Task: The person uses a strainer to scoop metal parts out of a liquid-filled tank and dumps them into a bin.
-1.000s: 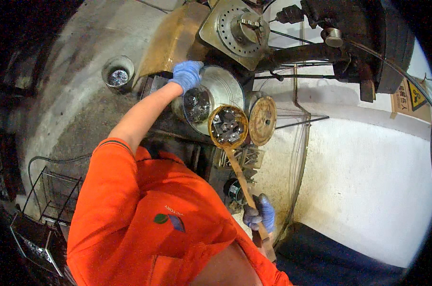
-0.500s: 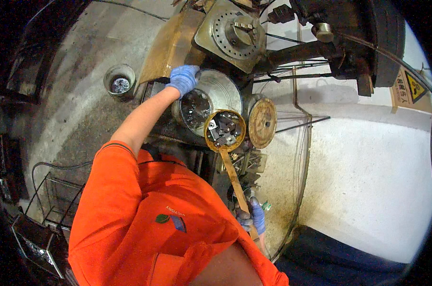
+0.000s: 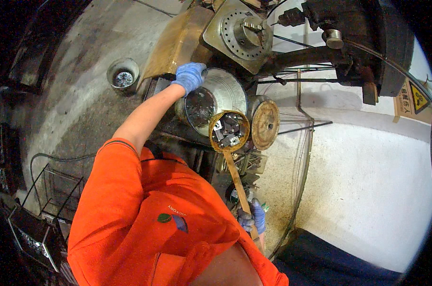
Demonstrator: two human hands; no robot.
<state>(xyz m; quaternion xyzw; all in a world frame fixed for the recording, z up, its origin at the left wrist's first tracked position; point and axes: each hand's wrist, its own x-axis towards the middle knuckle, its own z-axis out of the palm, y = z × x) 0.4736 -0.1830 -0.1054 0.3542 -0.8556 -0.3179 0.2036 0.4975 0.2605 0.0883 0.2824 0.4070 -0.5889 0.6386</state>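
Observation:
My left hand [image 3: 190, 77], in a blue glove, is closed on the rim of a large metal bucket [image 3: 229, 91], which leans tilted with dark, wet-looking residue inside. My right hand [image 3: 253, 217], gloved in blue with dark fingers, grips the flat wooden handle [image 3: 237, 182] of a round long-handled ladle [image 3: 214, 141]. Several dark and shiny metal parts [image 3: 230, 129] lie in the ladle's bowl. That bowl is level with the bucket's near right rim and overlaps it; whether they touch I cannot tell.
A drilling machine [image 3: 359, 43] with a chuck plate [image 3: 221, 40] stands ahead. Right of the bucket is a round rusty disc [image 3: 265, 125]. A small bucket [image 3: 123, 76] stands on the floor at left, a wire rack [image 3: 58, 190] nearer. A white wall [image 3: 364, 190] bounds the right.
The view has shifted slightly, so most things sit a little to the right. Both hands keep their holds, and the metal parts are still in the ladle.

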